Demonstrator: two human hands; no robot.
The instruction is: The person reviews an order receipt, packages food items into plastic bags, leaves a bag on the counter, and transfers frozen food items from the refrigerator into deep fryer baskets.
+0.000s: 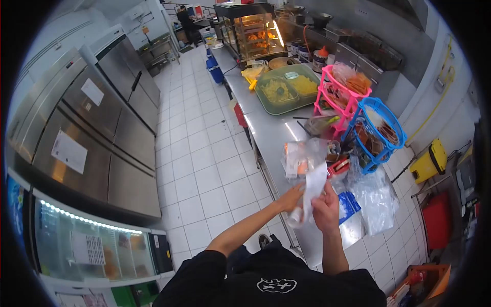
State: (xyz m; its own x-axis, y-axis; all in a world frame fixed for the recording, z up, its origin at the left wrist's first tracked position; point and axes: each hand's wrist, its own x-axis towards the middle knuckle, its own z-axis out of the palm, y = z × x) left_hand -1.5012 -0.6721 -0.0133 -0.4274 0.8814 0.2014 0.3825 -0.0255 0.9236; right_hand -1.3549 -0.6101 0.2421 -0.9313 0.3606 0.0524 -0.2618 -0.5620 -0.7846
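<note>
A long white paper strip point(316, 181), curled and partly blurred, is held over the near part of the steel counter. My right hand point(326, 207) is closed on its right side, thumb in front. My left hand point(290, 199) is closed at its left side, with its fingertips partly hidden by the paper. Just beyond my hands lies a clear plastic bag point(313, 149) with orange and white packets. A red tape dispenser point(338, 167) sits beside it. To the right of my right hand are a blue printed packet point(349, 205) and a stack of clear plastic bags point(376, 202).
Pink point(335, 102) and blue baskets point(381, 128) stand on the counter's right side. Farther along are a green tray point(286, 87) of yellow food and a lit glass food warmer point(255, 36). Steel refrigerators point(92, 128) line the left. A person point(185, 23) stands far back.
</note>
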